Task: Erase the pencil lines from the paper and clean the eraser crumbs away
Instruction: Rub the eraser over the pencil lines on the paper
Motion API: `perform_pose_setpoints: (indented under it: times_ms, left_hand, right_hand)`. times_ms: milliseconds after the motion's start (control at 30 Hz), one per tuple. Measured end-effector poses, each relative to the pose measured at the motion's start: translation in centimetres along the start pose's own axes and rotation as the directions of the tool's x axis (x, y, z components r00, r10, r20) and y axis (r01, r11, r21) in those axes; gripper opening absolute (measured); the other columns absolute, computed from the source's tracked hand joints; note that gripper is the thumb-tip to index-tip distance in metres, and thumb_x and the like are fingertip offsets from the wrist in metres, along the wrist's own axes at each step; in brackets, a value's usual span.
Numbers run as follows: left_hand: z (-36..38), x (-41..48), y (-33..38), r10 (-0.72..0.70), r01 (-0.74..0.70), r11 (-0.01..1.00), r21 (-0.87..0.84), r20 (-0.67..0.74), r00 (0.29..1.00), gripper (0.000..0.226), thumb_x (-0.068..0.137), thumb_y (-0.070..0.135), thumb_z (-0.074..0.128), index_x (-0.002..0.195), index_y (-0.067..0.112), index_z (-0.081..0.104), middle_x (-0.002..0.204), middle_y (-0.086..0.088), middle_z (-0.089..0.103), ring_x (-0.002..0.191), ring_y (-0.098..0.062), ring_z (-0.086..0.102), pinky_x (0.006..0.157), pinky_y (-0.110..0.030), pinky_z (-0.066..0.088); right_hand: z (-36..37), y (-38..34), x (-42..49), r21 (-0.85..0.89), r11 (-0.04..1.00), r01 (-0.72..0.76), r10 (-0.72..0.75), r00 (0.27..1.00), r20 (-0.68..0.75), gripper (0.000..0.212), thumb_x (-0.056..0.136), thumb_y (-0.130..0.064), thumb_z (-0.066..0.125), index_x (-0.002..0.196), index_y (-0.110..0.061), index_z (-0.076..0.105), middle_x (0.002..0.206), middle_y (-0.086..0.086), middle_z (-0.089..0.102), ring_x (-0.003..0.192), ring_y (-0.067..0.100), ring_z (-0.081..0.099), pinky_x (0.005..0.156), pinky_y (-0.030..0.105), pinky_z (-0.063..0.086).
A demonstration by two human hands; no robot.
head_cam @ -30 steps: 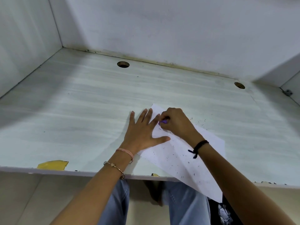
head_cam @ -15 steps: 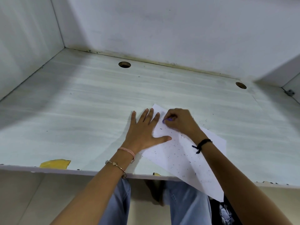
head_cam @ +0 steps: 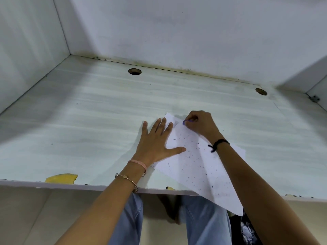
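A white sheet of paper (head_cam: 198, 167) lies skewed on the pale desk (head_cam: 92, 124), its near corner hanging over the front edge. Dark eraser crumbs (head_cam: 190, 157) are scattered across the sheet, and a few lie on the desk to its right. My left hand (head_cam: 155, 140) lies flat with spread fingers on the paper's left edge, holding it down. My right hand (head_cam: 200, 124) pinches a small purple eraser (head_cam: 184, 122) against the paper near its far corner. Pencil lines are too faint to make out.
Two round cable holes (head_cam: 134, 71) (head_cam: 261, 91) sit near the back wall. White side panels close the desk in on the left and right. A chipped yellow patch (head_cam: 61, 178) marks the front edge. My legs in jeans are below the desk.
My right hand with the eraser has moved a little farther up and to the right along the paper's far corner. The left hand has stayed flat in place.
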State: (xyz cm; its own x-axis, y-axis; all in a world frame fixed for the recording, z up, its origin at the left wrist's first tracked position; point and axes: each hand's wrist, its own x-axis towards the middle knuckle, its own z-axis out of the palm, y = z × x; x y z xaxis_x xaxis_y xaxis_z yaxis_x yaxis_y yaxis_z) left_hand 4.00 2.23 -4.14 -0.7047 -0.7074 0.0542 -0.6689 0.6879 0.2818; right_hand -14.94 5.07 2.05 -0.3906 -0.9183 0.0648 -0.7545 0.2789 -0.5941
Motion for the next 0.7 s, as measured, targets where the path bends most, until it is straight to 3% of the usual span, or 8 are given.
perform_pose_setpoints:
  times_ms: [100,200,300,500,567,700]
  left_hand:
    - [-0.2,-0.1,0.0,-0.004,0.004,1.000,-0.004,0.002,1.000,0.102,0.078,0.088,0.024,0.156,0.029,-0.002,0.164,-0.001,-0.010,0.150,-0.014,-0.014,0.116,-0.054,-0.017]
    - [0.0,0.0,0.0,-0.004,0.004,1.000,-0.004,-0.002,1.000,0.102,0.077,0.089,0.024,0.156,0.030,-0.002,0.164,-0.001,-0.010,0.150,-0.014,-0.015,0.116,-0.055,-0.016]
    - [0.2,0.1,0.0,0.000,0.000,1.000,0.008,-0.014,1.000,0.102,0.077,0.089,0.025,0.156,0.030,-0.002,0.165,-0.001,-0.009,0.150,-0.015,-0.013,0.116,-0.055,-0.016]
    - [-0.1,0.0,0.1,-0.003,0.003,1.000,0.005,0.010,1.000,0.102,0.078,0.088,0.024,0.156,0.028,-0.002,0.164,-0.001,-0.010,0.150,-0.014,-0.014,0.116,-0.055,-0.015]
    - [-0.3,-0.1,0.1,-0.006,0.006,1.000,0.004,0.005,1.000,0.102,0.078,0.088,0.025,0.157,0.028,-0.001,0.165,-0.002,-0.009,0.150,-0.014,-0.013,0.117,-0.055,-0.015]
    - [-0.4,-0.2,0.2,-0.015,0.015,1.000,-0.005,0.022,1.000,0.107,0.078,0.088,0.025,0.157,0.021,-0.001,0.164,-0.001,-0.008,0.150,-0.013,-0.012,0.117,-0.054,-0.016]
  right_hand:
    - [-0.9,-0.1,0.9,0.003,1.000,-0.024,0.024,0.999,-0.030,0.005,0.079,-0.003,0.067,0.077,-0.005,0.070,0.077,0.007,0.066,0.073,0.018,0.060,0.062,0.025,0.046]
    - [-0.5,-1.6,-1.3,0.089,0.993,0.072,-0.081,0.992,0.100,0.001,0.077,-0.010,0.072,0.077,-0.011,0.072,0.075,0.002,0.069,0.067,0.009,0.060,0.060,0.016,0.047]
    - [0.5,-1.8,-3.1,0.064,0.991,0.120,-0.133,0.952,0.277,0.004,0.075,-0.011,0.072,0.077,-0.014,0.072,0.074,-0.004,0.069,0.063,0.005,0.058,0.056,0.008,0.043]
    - [0.1,-0.1,0.8,0.054,0.998,-0.017,0.015,0.999,0.034,0.002,0.078,-0.009,0.069,0.078,-0.010,0.071,0.081,0.005,0.069,0.073,0.013,0.060,0.065,0.020,0.046]
    - [0.1,-0.1,1.7,0.018,0.998,-0.052,0.052,0.999,0.016,0.005,0.079,-0.006,0.067,0.076,-0.009,0.069,0.079,0.007,0.067,0.072,0.015,0.059,0.063,0.023,0.045]
    - [0.0,-0.6,-0.2,0.121,0.993,-0.014,0.018,0.999,-0.037,0.004,0.080,-0.011,0.069,0.080,-0.008,0.071,0.078,0.002,0.069,0.068,0.009,0.059,0.056,0.008,0.044]
